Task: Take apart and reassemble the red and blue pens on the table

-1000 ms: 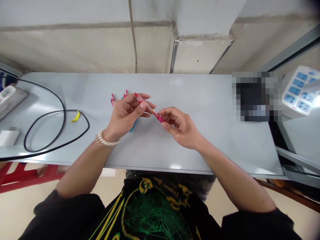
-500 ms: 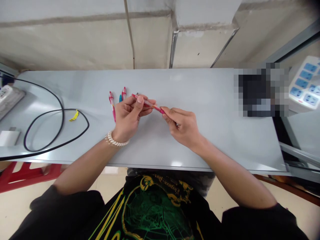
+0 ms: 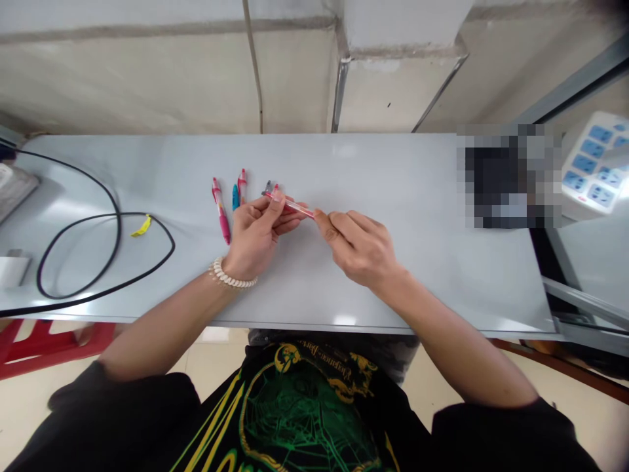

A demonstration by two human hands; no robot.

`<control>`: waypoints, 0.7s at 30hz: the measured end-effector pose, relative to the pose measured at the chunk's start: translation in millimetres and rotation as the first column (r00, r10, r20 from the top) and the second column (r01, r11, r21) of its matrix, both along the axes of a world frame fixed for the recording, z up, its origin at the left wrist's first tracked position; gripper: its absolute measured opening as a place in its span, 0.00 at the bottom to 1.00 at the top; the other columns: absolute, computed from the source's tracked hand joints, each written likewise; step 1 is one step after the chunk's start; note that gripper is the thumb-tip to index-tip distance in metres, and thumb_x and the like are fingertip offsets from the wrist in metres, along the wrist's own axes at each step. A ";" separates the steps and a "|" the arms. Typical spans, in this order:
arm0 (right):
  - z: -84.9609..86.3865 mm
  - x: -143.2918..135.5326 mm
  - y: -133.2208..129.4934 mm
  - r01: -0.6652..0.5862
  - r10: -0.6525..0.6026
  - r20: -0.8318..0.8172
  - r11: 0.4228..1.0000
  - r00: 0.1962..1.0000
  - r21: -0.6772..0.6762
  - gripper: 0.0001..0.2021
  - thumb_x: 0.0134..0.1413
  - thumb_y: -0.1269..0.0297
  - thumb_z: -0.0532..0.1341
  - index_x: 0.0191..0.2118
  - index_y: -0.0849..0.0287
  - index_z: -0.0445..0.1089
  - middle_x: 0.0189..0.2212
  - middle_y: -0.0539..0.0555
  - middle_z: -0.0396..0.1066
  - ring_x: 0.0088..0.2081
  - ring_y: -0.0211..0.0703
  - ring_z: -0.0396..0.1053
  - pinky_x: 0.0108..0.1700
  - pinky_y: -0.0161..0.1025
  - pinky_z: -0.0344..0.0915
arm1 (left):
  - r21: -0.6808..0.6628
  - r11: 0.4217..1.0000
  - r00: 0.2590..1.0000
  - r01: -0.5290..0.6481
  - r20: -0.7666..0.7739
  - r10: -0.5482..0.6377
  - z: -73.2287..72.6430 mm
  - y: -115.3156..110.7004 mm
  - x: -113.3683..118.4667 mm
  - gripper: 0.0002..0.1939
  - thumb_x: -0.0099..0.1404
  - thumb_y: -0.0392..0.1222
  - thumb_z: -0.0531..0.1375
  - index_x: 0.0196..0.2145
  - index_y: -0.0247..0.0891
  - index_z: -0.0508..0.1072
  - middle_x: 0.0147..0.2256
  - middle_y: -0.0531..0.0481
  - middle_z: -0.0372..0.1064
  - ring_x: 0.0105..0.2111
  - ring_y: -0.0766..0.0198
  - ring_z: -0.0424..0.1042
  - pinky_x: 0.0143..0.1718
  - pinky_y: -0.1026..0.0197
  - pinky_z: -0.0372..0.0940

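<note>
A slim pink pen (image 3: 301,209) with a clear barrel is held between both hands above the table. Its upper end is pinched by the thumb and fingers of my left hand (image 3: 260,226), which wears a coiled white band (image 3: 230,278) at the wrist. My right hand (image 3: 361,246) is closed on the pen's lower end and hides it. Left of my left hand lie a pink pen (image 3: 221,211), a blue pen (image 3: 235,196) and another red-pink pen (image 3: 242,183), the last two partly hidden. Just beyond my left fingertips shows a small dark grey piece (image 3: 268,187), too small to name.
A black cable (image 3: 118,255) with a yellow tag (image 3: 141,226) loops over the table's left side. A white adapter (image 3: 14,269) sits at the left edge. At the right are a blurred-out dark object (image 3: 494,187) and a white power strip (image 3: 592,164).
My right hand has turned and its fingers now cover the pink end of the pen that showed before. My left hand keeps its pinch. The view has shifted slightly.
</note>
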State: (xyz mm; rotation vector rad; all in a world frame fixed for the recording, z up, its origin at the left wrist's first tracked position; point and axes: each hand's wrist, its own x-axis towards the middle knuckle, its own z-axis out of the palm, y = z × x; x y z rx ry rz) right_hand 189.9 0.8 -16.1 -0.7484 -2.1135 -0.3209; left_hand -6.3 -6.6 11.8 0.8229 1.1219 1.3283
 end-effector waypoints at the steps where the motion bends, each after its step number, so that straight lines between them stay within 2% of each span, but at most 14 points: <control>1: 0.1 -0.7 0.3 -0.003 0.002 -0.026 0.998 1.000 -0.058 0.16 0.73 0.76 0.56 0.58 0.59 0.75 0.32 0.53 0.75 0.32 0.40 0.69 0.33 0.39 0.68 | -0.004 1.000 1.000 -0.002 -0.003 0.002 -0.9 1.6 -0.9 0.14 0.71 0.50 0.70 0.35 0.36 0.81 0.38 0.45 0.84 0.38 0.63 0.85 0.40 0.67 0.80; 4: 1.5 -1.0 3.5 -0.075 0.012 -0.198 0.945 0.980 -0.319 0.12 0.75 0.67 0.59 0.56 0.59 0.77 0.37 0.54 0.79 0.35 0.38 0.74 0.38 0.36 0.73 | 0.045 0.998 0.999 -0.034 -0.007 0.034 -1.8 5.9 -2.3 0.11 0.70 0.49 0.71 0.37 0.38 0.81 0.41 0.45 0.84 0.41 0.62 0.85 0.44 0.65 0.80; 7: 3.6 1.2 7.2 -0.201 0.011 -0.357 0.843 0.934 -0.498 0.12 0.76 0.60 0.60 0.51 0.58 0.79 0.32 0.50 0.78 0.29 0.35 0.72 0.34 0.34 0.71 | 0.099 0.994 0.999 -0.041 -0.007 0.042 -1.3 6.9 -1.4 0.11 0.69 0.50 0.72 0.39 0.39 0.81 0.42 0.45 0.84 0.43 0.62 0.85 0.45 0.65 0.80; 8: 4.1 1.8 7.9 -0.224 0.016 -0.390 0.841 0.921 -0.493 0.11 0.75 0.62 0.60 0.49 0.58 0.80 0.30 0.50 0.77 0.29 0.35 0.71 0.33 0.34 0.70 | 0.104 0.994 0.999 -0.039 -0.009 0.040 -1.4 6.7 -0.9 0.12 0.69 0.50 0.72 0.39 0.39 0.81 0.42 0.45 0.84 0.43 0.62 0.85 0.45 0.65 0.80; 10: 4.7 2.1 8.3 -0.241 0.059 -0.426 0.890 0.903 -0.388 0.10 0.74 0.69 0.60 0.48 0.58 0.81 0.32 0.51 0.76 0.32 0.35 0.72 0.35 0.35 0.70 | 0.083 0.996 0.999 -0.033 -0.022 0.035 -2.5 6.6 -0.4 0.13 0.70 0.51 0.71 0.39 0.39 0.81 0.43 0.44 0.84 0.42 0.62 0.85 0.45 0.65 0.80; 12: 5.5 1.3 7.2 -0.252 0.119 -0.431 0.930 0.894 -0.266 0.14 0.73 0.74 0.58 0.49 0.54 0.81 0.36 0.53 0.77 0.37 0.37 0.73 0.38 0.36 0.72 | 0.047 0.998 0.999 -0.028 -0.032 0.030 -4.6 7.0 -0.7 0.14 0.71 0.52 0.70 0.39 0.38 0.81 0.43 0.43 0.84 0.42 0.62 0.85 0.45 0.66 0.80; 13: 6.4 0.8 6.3 -0.257 0.132 -0.428 0.934 0.894 -0.249 0.15 0.73 0.75 0.57 0.49 0.53 0.81 0.39 0.54 0.76 0.39 0.38 0.74 0.40 0.37 0.73 | 0.035 0.999 0.999 -0.027 -0.027 0.028 -5.7 7.4 -1.1 0.14 0.72 0.52 0.69 0.38 0.37 0.81 0.43 0.43 0.84 0.42 0.62 0.85 0.45 0.66 0.80; 15: 8.8 0.0 3.9 -0.262 0.106 -0.426 0.908 0.899 -0.327 0.12 0.74 0.69 0.59 0.52 0.52 0.79 0.42 0.55 0.76 0.41 0.39 0.75 0.41 0.38 0.74 | 0.035 0.999 1.000 -0.031 0.000 0.031 -7.6 8.0 -2.0 0.12 0.73 0.50 0.68 0.39 0.37 0.80 0.43 0.43 0.84 0.41 0.64 0.85 0.45 0.67 0.79; 16: 10.2 -0.2 2.8 -0.269 0.081 -0.426 0.875 0.901 -0.403 0.10 0.74 0.64 0.61 0.53 0.53 0.79 0.42 0.55 0.76 0.39 0.39 0.75 0.41 0.38 0.75 | 0.047 0.998 0.999 -0.035 0.016 0.034 -8.1 8.1 -2.3 0.11 0.73 0.49 0.68 0.39 0.37 0.81 0.42 0.44 0.84 0.41 0.64 0.85 0.45 0.67 0.79; 18: 12.4 0.0 1.4 -0.287 0.033 -0.433 0.794 0.901 -0.536 0.12 0.73 0.57 0.62 0.53 0.56 0.78 0.37 0.53 0.77 0.33 0.37 0.73 0.37 0.37 0.74 | 0.075 0.997 0.999 -0.034 0.029 0.032 -8.4 8.1 -2.5 0.10 0.72 0.48 0.69 0.39 0.38 0.81 0.42 0.45 0.84 0.42 0.65 0.85 0.44 0.68 0.79; 19: 12.9 0.2 1.2 -0.297 0.022 -0.444 0.772 0.896 -0.562 0.12 0.74 0.57 0.62 0.50 0.57 0.79 0.34 0.52 0.76 0.30 0.36 0.71 0.36 0.36 0.73 | 0.085 0.996 0.999 -0.031 0.023 0.030 -8.4 8.0 -2.5 0.10 0.72 0.48 0.69 0.39 0.38 0.81 0.42 0.46 0.84 0.42 0.64 0.85 0.45 0.67 0.79; 21: 12.8 0.6 1.7 -0.319 0.032 -0.478 0.784 0.878 -0.532 0.13 0.75 0.60 0.59 0.43 0.55 0.81 0.34 0.52 0.76 0.32 0.36 0.71 0.37 0.37 0.73 | 0.092 0.995 1.000 -0.027 -0.002 0.028 -8.1 7.8 -2.5 0.12 0.71 0.50 0.70 0.39 0.39 0.81 0.43 0.45 0.84 0.42 0.63 0.85 0.45 0.66 0.79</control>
